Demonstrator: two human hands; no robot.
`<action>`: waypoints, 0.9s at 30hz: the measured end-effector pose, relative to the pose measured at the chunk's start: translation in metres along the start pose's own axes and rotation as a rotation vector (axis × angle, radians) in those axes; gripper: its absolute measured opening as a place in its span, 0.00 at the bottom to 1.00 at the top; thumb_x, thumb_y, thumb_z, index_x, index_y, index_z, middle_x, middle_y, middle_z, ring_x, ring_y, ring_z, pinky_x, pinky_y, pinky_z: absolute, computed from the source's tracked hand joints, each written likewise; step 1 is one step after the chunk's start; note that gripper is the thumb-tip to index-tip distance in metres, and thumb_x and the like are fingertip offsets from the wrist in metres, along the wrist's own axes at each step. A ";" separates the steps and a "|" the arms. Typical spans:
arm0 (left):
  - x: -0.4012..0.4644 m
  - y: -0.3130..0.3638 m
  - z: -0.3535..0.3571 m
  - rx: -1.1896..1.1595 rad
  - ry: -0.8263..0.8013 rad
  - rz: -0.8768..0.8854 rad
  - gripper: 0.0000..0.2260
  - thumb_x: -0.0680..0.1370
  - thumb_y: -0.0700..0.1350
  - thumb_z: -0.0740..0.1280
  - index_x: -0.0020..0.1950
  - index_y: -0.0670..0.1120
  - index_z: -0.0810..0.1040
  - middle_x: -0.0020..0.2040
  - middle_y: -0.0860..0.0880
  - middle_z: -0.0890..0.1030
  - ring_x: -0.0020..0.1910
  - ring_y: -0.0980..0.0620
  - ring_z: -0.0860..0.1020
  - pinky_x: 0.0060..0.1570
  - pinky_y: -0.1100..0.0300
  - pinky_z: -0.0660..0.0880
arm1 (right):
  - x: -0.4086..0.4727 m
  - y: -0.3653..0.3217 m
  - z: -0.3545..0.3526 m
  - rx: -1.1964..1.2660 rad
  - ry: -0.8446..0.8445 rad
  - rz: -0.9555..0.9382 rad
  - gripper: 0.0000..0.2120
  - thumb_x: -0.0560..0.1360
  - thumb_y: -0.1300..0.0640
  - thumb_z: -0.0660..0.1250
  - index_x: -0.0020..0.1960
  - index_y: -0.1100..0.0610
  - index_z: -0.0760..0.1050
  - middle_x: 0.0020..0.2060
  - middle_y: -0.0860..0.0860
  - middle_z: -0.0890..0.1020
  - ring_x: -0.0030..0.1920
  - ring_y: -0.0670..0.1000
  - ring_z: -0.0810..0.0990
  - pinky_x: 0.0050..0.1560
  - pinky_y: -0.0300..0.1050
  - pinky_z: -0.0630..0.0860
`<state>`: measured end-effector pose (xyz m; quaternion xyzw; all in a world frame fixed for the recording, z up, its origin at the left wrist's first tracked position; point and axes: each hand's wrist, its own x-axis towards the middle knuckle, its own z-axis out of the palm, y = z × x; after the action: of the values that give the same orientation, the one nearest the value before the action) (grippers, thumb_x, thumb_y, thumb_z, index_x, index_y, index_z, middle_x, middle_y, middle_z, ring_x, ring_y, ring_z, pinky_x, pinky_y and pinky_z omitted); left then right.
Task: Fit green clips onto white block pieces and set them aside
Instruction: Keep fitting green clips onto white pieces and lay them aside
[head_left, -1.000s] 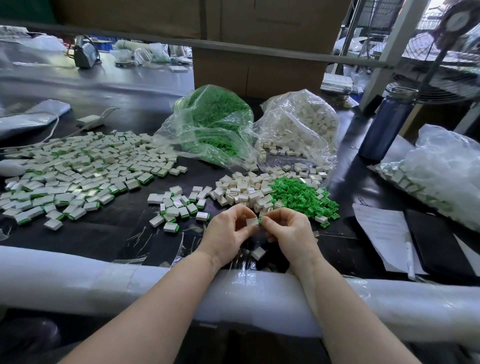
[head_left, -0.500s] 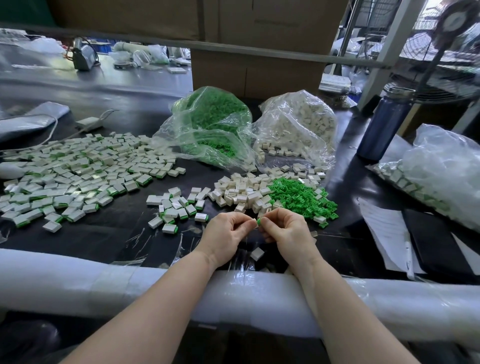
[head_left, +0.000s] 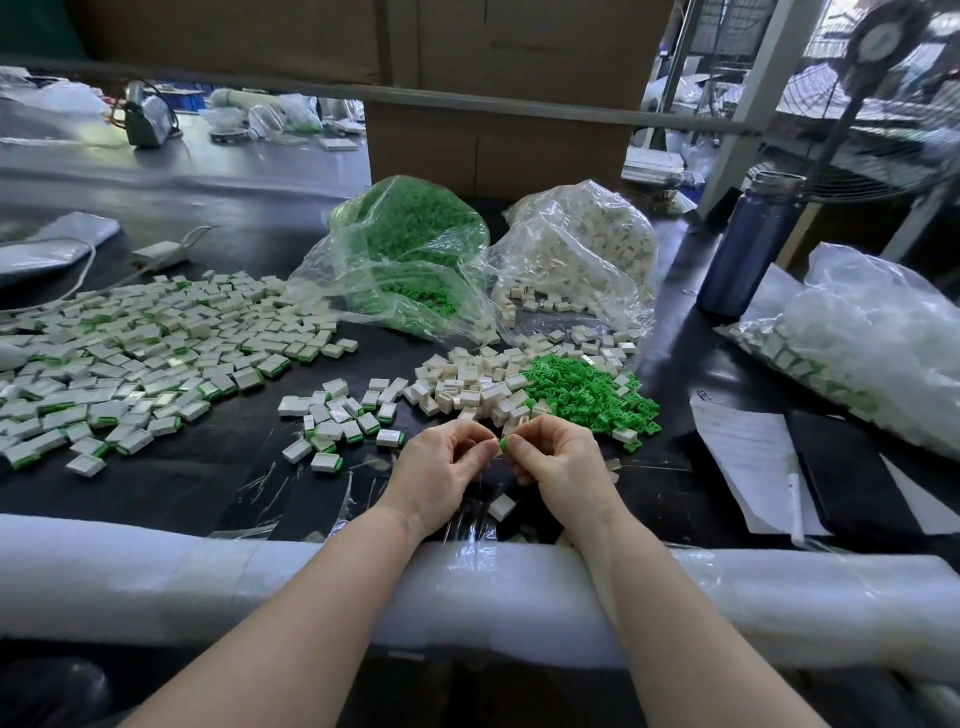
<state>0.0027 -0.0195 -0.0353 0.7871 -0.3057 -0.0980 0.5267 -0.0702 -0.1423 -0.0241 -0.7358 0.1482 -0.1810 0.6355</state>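
**Both hands pinching one piece at table edge**

Left hand (head_left: 441, 470) and right hand (head_left: 558, 467) meet fingertip to fingertip just above the black table (head_left: 218, 483), near its front edge. Fingers on both are curled in. A green clip (head_left: 502, 443) shows between the tips, right thumb and forefinger pinching it. Left fingertips are closed against the same spot; the white block there is mostly hidden, so can't tell how far the clip is seated.

One loose white block (head_left: 502, 506) lies on the table below the hands, between the wrists.

Stock just beyond the hands: pile of white blocks (head_left: 467, 387), pile of green clips (head_left: 587, 395) touching it on the right. Small cluster of finished pieces (head_left: 337, 421) to the left, big spread of finished pieces (head_left: 140, 353) further left.

Behind: bag of green clips (head_left: 405, 260), bag of white blocks (head_left: 582, 254) beside it. Blue bottle (head_left: 748, 244) and papers (head_left: 743, 457) on the right. Foam-wrapped rail (head_left: 156, 577) runs under both forearms.
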 end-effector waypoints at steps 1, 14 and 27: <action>0.000 0.000 0.000 0.003 -0.004 0.000 0.06 0.76 0.44 0.68 0.42 0.55 0.78 0.40 0.48 0.82 0.42 0.49 0.80 0.48 0.55 0.78 | 0.000 0.000 0.000 -0.002 0.001 0.001 0.08 0.75 0.67 0.65 0.38 0.59 0.74 0.29 0.51 0.78 0.26 0.40 0.74 0.30 0.33 0.74; -0.001 -0.001 0.000 0.056 -0.008 0.016 0.03 0.76 0.44 0.68 0.45 0.52 0.79 0.37 0.55 0.81 0.36 0.59 0.78 0.44 0.66 0.75 | -0.001 0.001 -0.001 -0.056 0.014 -0.008 0.08 0.75 0.67 0.66 0.38 0.58 0.75 0.31 0.53 0.79 0.28 0.42 0.75 0.31 0.34 0.75; -0.003 0.000 0.000 0.109 0.004 0.013 0.02 0.76 0.45 0.67 0.48 0.50 0.79 0.40 0.53 0.82 0.41 0.56 0.80 0.46 0.62 0.76 | -0.001 0.001 -0.002 -0.079 -0.006 -0.017 0.06 0.75 0.66 0.66 0.40 0.59 0.75 0.32 0.51 0.79 0.28 0.39 0.77 0.32 0.33 0.74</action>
<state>-0.0001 -0.0175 -0.0358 0.8128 -0.3147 -0.0765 0.4842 -0.0723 -0.1438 -0.0250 -0.7620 0.1471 -0.1784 0.6048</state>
